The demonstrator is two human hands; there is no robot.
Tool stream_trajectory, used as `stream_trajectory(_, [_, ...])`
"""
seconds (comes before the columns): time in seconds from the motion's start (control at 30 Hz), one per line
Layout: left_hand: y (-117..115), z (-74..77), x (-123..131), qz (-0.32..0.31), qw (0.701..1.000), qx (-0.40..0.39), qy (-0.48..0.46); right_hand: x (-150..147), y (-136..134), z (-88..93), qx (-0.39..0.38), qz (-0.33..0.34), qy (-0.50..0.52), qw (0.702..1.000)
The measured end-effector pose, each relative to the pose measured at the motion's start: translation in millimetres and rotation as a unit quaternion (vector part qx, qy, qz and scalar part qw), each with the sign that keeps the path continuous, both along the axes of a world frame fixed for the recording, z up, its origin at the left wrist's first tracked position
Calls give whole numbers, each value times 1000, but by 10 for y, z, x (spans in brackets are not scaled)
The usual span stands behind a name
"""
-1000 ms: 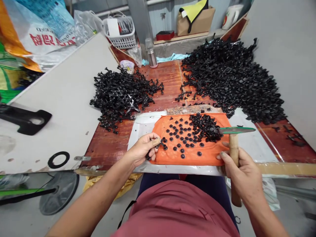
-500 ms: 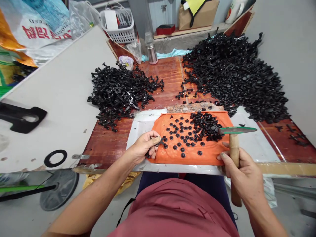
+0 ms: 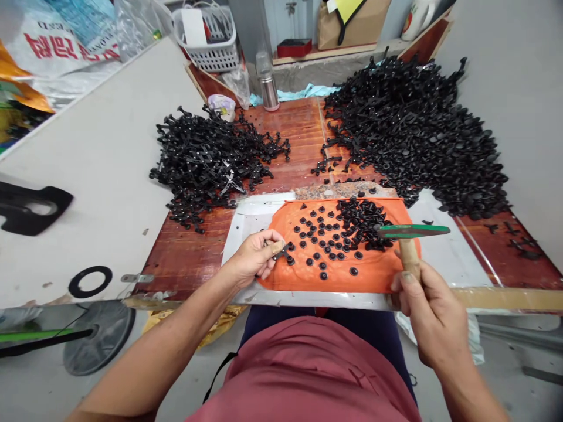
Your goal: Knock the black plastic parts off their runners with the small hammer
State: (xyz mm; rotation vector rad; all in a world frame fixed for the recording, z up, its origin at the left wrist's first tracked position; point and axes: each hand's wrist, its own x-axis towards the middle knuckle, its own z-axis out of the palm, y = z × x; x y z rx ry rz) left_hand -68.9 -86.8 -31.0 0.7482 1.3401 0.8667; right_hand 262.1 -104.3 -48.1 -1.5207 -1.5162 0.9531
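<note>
At the left of the orange cloth pad (image 3: 369, 282), your left hand (image 3: 258, 255) is pinching a studded black strip (image 3: 285, 253), your right hand (image 3: 431, 308) wrapping a green-edged, wooden-handled tool (image 3: 416, 231) more fully, likely steadying it.

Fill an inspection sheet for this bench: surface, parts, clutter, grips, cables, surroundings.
Surface: reddish-brown wooden tabletop, orange cloth near its front edge.
Parts: small round black pieces on the cloth; tangled black left pile, larger black right pile.
Clutter: stray black bits at far right.
Grips: left hand pinches slim black strip; right hand holds green-edged, wooden-handled hammer.
Cables: nothing seen on the cloth.
Surroundings: white plastic basket, silver metal flask.
</note>
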Motion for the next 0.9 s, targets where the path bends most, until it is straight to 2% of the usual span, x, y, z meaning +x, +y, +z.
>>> stream_trajectory(0.13, [5,18,26,7,1000,8,3,-65,17,135,93,60,-141,984])
stream_trajectory(0.27, [-6,21,26,26,999,11,-17,-165,22,178,135,132,-160,969])
stream_trajectory(0.47, [-25,-15,-7,21,999,10,-37,-172,7,102,135,114,-151,973])
stream_trajectory(0.9, [-9,-17,-24,9,999,4,-31,-228,18,118,130,130,-143,973])
